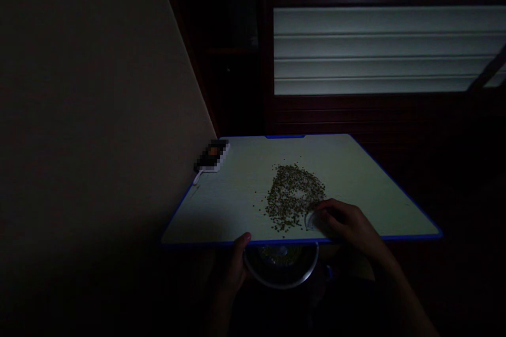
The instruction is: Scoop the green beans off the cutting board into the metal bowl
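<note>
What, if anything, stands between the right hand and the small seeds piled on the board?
Nothing visible blocks the right hand: its fingertips are at the near right edge of the small seeds on the blue-edged board. A translucent curved piece sits by its fingers.

No legible text or numbers.
</note>
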`<state>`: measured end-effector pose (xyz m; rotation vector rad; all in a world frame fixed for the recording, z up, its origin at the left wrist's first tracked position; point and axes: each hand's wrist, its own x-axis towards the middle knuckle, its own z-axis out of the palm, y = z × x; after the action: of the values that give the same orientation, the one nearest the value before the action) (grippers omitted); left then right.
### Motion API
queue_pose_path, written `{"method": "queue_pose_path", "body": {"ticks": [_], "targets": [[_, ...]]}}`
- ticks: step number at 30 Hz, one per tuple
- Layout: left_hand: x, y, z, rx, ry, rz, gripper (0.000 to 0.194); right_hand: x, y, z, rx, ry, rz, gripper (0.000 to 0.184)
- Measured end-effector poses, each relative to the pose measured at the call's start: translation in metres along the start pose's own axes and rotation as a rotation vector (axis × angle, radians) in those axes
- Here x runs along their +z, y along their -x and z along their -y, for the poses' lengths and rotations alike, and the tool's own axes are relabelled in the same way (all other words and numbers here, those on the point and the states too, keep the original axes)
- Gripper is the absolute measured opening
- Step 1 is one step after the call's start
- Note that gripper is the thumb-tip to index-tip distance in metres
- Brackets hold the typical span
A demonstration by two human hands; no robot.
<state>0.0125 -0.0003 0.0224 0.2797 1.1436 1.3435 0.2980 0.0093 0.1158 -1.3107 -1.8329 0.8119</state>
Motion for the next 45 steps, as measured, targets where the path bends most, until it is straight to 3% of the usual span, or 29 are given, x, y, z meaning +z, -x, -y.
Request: {"method": "queue_pose_path", "body": {"ticks": [4,9,15,20,25,30,35,41,45], "targets": [[0.001,0.001,-0.001,-0.039,0.036,0.034,0.051,0.000,0.000,0.002,0.010,-0.001,-0.002,0.021],[0.007,0.006,-0.005,-0.064,0.007,-0.024,0.049,0.000,0.001,0.002,0.018,0.013,-0.018,0.022],[0.000,-0.001,0.002,0.049,0.038,0.029,0.053,-0.001,0.001,0.001,0.007,0.011,0.020,0.025],[-0.004,-0.004,0.004,-0.034,0.040,0.035,0.050,-0.002,0.001,0.002,0.008,0.019,0.027,0.024],[-0.001,-0.001,0.000,0.017,0.029,0.033,0.051,0.000,0.000,0.003,0.008,0.007,0.031,0.023],[0.001,0.000,0.000,-0.002,0.020,-0.012,0.046,0.000,0.001,0.001,0.006,-0.020,0.039,0.024],[0.006,0.004,-0.002,-0.035,0.065,0.019,0.045,-0.001,0.002,0.001,-0.003,-0.012,0.050,0.025],[0.009,0.008,-0.007,0.013,0.025,-0.071,0.049,0.000,0.002,-0.001,-0.007,-0.007,0.060,0.022],[0.005,0.004,-0.004,-0.045,0.045,-0.022,0.048,0.000,0.002,-0.002,-0.012,-0.014,0.071,0.022]]}}
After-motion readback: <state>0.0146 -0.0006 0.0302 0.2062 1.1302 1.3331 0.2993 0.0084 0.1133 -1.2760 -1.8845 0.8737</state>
